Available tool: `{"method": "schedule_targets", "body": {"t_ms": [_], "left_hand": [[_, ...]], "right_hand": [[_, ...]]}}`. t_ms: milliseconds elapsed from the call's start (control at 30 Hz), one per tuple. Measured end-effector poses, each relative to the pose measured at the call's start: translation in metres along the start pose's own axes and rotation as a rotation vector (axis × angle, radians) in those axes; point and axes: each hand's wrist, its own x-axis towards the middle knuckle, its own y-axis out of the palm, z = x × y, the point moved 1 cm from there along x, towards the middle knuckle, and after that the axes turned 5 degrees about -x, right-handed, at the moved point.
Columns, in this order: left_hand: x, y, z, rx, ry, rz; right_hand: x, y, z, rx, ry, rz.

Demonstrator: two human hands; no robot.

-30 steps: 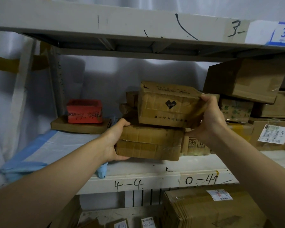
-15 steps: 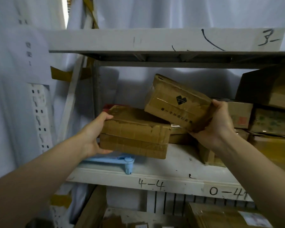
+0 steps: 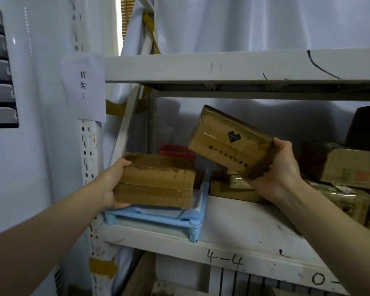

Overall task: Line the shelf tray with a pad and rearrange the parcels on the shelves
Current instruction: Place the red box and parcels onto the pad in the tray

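left hand [image 3: 112, 184]: wrapped round left end of flat taped parcel [image 3: 156, 181], just above blue tray [image 3: 156, 216]
right hand [image 3: 280, 174]: clamped on right end of heart-logo parcel [image 3: 229, 142], tilted, up and right of tray
handling: stiff cardboard, looks light; tape slick, so hold at ends and edges
pad: pale sheet in tray, probably the liner; mostly hidden
count: 2 parcels held, 1 tray, several more parcels right of tray

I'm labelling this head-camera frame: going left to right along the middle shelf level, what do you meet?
Paper sign → left hand → flat brown parcel → heart-marked parcel → right hand → taped box with red stamp.
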Motion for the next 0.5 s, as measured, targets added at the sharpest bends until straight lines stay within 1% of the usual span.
{"method": "schedule_targets", "body": {"t_ms": [267, 333, 433, 500], "left_hand": [[0.051, 0.008, -0.005, 0.060, -0.040, 0.035], [0.059, 0.010, -0.004, 0.108, -0.037, 0.046], [0.070, 0.011, 0.000, 0.242, 0.007, 0.040], [0.076, 0.010, 0.001, 0.339, 0.084, 0.022]], "right_hand": [[0.021, 0.018, -0.008, -0.044, -0.014, -0.011], [0.025, 0.023, -0.012, -0.046, -0.010, -0.010], [0.032, 0.029, -0.019, -0.051, -0.003, -0.015], [0.038, 0.034, -0.023, -0.055, -0.002, -0.022]]}}
